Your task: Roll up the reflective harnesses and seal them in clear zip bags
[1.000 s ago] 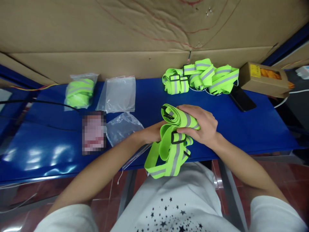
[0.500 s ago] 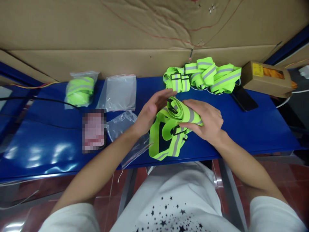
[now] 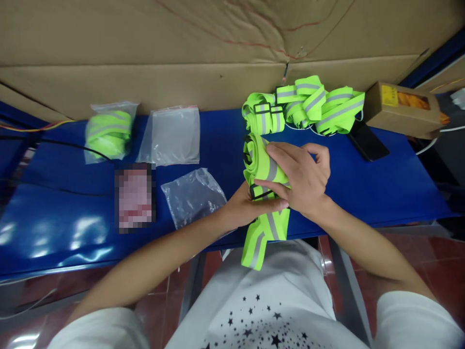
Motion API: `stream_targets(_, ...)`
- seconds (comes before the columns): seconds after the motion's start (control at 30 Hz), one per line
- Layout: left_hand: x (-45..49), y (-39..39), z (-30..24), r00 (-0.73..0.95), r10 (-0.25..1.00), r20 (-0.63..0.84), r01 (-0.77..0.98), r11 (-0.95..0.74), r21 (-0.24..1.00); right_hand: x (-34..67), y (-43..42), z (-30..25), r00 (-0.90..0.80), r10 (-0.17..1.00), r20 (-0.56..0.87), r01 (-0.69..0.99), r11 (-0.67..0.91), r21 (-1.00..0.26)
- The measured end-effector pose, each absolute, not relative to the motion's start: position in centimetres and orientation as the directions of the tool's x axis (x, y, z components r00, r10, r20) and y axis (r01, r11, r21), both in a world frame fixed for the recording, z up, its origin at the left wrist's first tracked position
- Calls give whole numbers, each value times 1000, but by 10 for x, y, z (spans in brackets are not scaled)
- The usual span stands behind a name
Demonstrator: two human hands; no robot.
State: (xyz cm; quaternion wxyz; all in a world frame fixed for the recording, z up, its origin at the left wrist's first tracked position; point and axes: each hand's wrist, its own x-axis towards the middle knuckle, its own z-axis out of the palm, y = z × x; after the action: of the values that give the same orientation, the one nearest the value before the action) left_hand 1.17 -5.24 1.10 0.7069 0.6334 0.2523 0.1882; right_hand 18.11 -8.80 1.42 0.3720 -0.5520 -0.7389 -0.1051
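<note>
A neon-yellow reflective strap (image 3: pixel 271 169) with grey stripes is partly rolled up between my two hands. My right hand (image 3: pixel 307 172) is closed over the roll from the right, thumb and fingers on its outside. From the lower left my left hand (image 3: pixel 247 206) grips the strap by a black buckle (image 3: pixel 258 192), its thumb across the front; its other fingers are hidden behind the strap. A loose length (image 3: pixel 256 249) hangs over the table's front edge. An open-looking clear plastic bag (image 3: pixel 194 196) lies left of my left hand.
Several bundled reflective straps (image 3: pixel 305 104) lie along the cardboard at the back. A phone (image 3: pixel 367 140) and a cardboard box (image 3: pixel 403 109) are at right. At left are a bagged strap (image 3: pixel 109 131), flat plastic bags (image 3: pixel 176 135) and a blurred-out item (image 3: pixel 134 196) on the blue table (image 3: pixel 327 150).
My left hand has moved down from beside the roll's top to grip the strap below. The roll has shifted slightly left, and the loose strap now hangs lower over the edge.
</note>
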Motion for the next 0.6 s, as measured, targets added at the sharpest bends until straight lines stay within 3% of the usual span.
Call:
stream_targets(0.17,9,-40,7,776,605,-175,-36,320,947,179,-82,19,-22,682,731,857,390,-338)
stream_targets(0.37,1,-27,12,828,495,-265,123,300,946,181,-85,30,97,809,580,714,349,-607)
stream_targets(0.6,-2,-18,10,889,324,-323,233,289,929,186,-86,37,180,893,414,545,260,-797)
